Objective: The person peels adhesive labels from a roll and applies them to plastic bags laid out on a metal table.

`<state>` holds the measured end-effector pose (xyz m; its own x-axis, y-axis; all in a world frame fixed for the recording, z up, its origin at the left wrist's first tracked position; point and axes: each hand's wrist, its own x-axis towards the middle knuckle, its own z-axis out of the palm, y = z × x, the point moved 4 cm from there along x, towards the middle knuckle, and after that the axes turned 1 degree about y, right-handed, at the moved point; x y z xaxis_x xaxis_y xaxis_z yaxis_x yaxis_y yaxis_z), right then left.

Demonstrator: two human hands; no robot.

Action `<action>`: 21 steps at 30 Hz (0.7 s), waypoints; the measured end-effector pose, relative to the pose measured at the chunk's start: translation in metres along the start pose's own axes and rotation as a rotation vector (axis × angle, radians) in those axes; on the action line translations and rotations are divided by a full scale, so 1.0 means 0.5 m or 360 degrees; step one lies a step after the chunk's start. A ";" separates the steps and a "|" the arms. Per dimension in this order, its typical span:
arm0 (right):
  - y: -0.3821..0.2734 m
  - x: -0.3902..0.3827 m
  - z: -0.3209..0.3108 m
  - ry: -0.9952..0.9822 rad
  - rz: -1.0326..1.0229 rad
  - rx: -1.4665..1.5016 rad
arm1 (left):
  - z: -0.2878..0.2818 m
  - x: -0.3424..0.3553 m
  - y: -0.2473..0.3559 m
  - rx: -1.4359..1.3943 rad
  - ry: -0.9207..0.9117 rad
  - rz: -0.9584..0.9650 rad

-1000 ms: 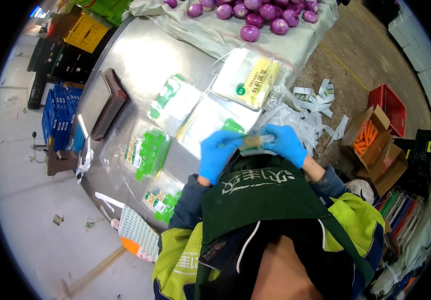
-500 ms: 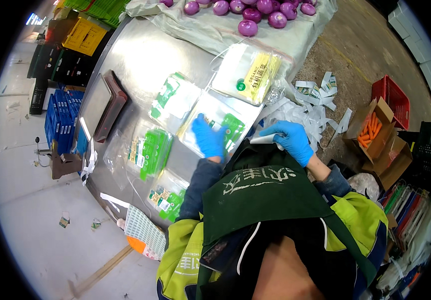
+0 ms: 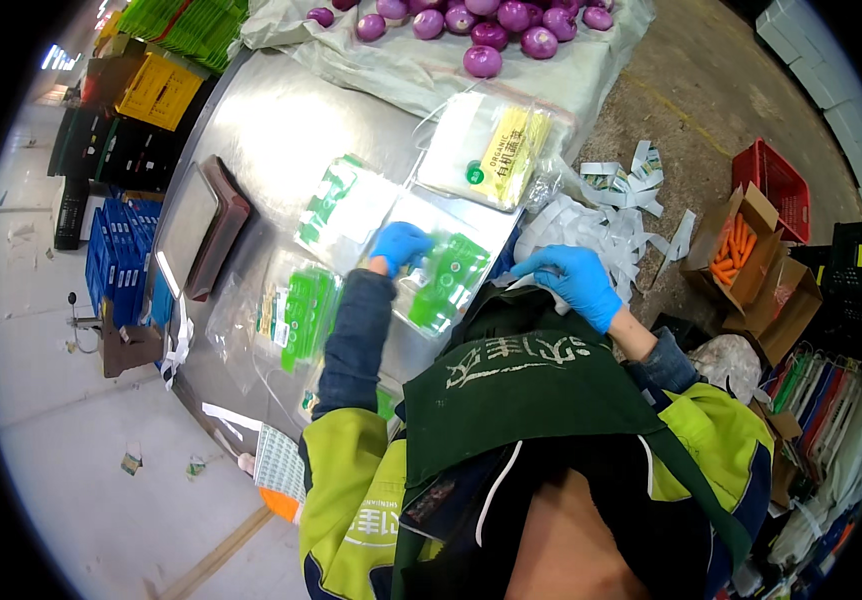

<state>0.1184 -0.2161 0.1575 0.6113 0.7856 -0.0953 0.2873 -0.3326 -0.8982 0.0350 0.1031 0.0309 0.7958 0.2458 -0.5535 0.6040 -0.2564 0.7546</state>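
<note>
My left hand [image 3: 401,245], in a blue glove, reaches forward and rests on a clear plastic bag with green print [image 3: 448,282] lying on the metal table [image 3: 281,130]. My right hand [image 3: 576,280], also in a blue glove, hovers at the table's right edge beside a heap of white label strips [image 3: 601,225]. Its fingers point left, and whether they pinch anything is hidden. A stack of clear bags with a yellow band [image 3: 496,150] lies just beyond. More green-printed bags [image 3: 336,200] lie to the left. My green apron covers the near table edge.
Purple onions [image 3: 481,60] lie on a pale sack at the table's far end. A flat dark scale [image 3: 213,225] stands at the table's left side. Blue crates [image 3: 116,250] and a yellow crate [image 3: 156,90] are on the floor left; a red crate [image 3: 781,185] and a carton of carrots [image 3: 736,245] right.
My hands were together at my chest. The left one has reached out onto the green-printed bag, and the right one has drifted right toward the label strips.
</note>
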 end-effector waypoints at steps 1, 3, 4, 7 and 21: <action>0.008 0.002 -0.011 0.0078 -0.0056 -0.0075 | -0.057 -0.010 -0.004 -0.0062 0.0317 -0.0094; 0.031 0.000 -0.025 0.0206 -0.0159 -0.0227 | -0.201 -0.052 -0.009 0.1014 0.1487 0.0160; 0.038 -0.003 -0.031 0.0218 -0.0075 -0.0185 | -0.225 -0.097 0.039 0.1027 0.1878 0.0158; 0.043 0.007 -0.031 0.0227 0.0069 -0.0030 | -0.147 -0.161 0.150 0.0887 0.1742 0.0762; 0.108 0.038 -0.044 0.0429 -0.0069 -0.0095 | -0.050 -0.255 0.186 -0.0877 0.1166 0.0441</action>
<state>0.1617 -0.2305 0.1166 0.7694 0.6351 0.0677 0.3557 -0.3381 -0.8713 -0.0117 0.0712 0.1804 0.5695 0.8142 -0.1133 0.1441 0.0368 0.9889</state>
